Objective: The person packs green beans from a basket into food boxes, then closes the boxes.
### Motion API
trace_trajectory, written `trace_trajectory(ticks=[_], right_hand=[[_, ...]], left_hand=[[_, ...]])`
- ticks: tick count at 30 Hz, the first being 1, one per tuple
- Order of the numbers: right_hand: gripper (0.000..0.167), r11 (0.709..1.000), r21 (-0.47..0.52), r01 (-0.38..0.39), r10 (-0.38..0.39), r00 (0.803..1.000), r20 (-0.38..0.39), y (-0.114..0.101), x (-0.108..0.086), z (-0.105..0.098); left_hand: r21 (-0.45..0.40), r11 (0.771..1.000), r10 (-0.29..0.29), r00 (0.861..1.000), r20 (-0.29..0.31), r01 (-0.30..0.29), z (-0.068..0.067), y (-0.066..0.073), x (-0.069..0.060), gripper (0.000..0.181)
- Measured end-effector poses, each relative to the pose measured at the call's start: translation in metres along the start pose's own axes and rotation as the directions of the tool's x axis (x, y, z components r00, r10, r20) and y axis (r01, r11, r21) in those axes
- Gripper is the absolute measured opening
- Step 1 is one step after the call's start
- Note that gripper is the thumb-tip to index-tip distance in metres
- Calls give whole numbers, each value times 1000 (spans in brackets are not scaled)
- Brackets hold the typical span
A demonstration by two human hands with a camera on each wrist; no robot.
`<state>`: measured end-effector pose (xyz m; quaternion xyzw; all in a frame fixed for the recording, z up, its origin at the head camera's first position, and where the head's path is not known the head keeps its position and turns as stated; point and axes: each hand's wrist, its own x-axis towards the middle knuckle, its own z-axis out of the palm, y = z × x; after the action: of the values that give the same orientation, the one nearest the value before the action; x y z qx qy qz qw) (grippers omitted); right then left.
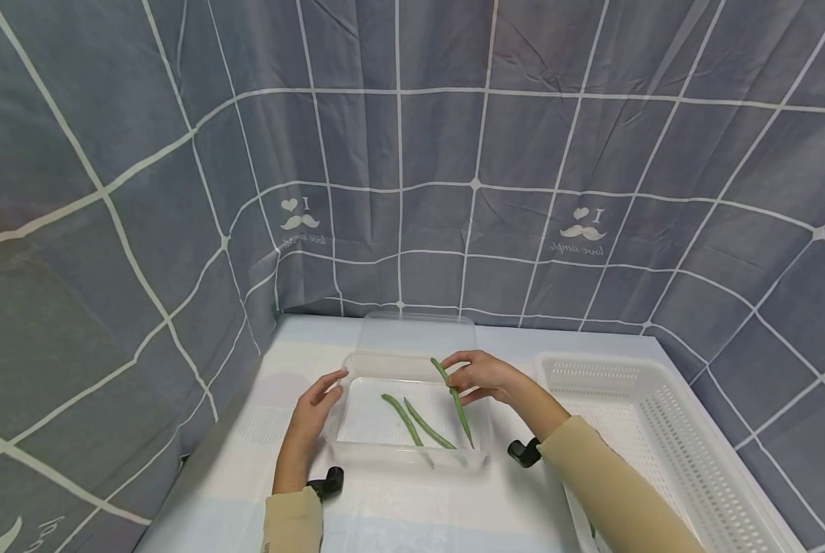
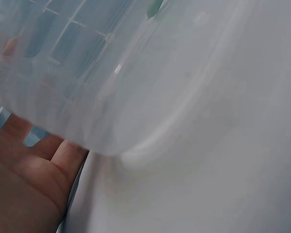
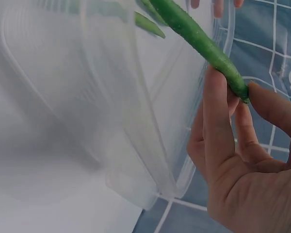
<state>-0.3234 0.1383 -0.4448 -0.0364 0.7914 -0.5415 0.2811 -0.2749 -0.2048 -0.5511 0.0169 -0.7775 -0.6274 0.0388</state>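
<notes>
A clear plastic container (image 1: 412, 453) stands on the table with two green beans (image 1: 426, 425) lying inside. Over its right side, my right hand (image 1: 485, 376) pinches another green bean (image 3: 199, 41) near one end between thumb and fingers; the rest of the bean slants down across the container. My left hand (image 1: 313, 407) rests against the container's left wall, its fingers fairly straight along the side and rim. In the left wrist view, the palm (image 2: 29, 179) shows beside the see-through wall, and part of the fingers is blurred behind the plastic.
A white perforated basket (image 1: 668, 407) stands at the right, partly hidden by my right sleeve. Behind the container lies a clear lid (image 1: 418, 332). A grey checked curtain (image 1: 433, 223) hangs around the white table (image 1: 399, 507).
</notes>
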Motion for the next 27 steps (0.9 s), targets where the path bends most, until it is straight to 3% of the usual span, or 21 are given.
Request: trace_trajectory(ticks=[15,27], right_hand=[[32,994,-81,-67,67,998,-4,12,8,33],[32,992,-95,-80,81,997,9,20,9,45]], left_hand=[[3,1000,-17,1000,-14,17,0,-2,2,39],[1,1000,-9,1000,-18,9,3,-4,2,39]])
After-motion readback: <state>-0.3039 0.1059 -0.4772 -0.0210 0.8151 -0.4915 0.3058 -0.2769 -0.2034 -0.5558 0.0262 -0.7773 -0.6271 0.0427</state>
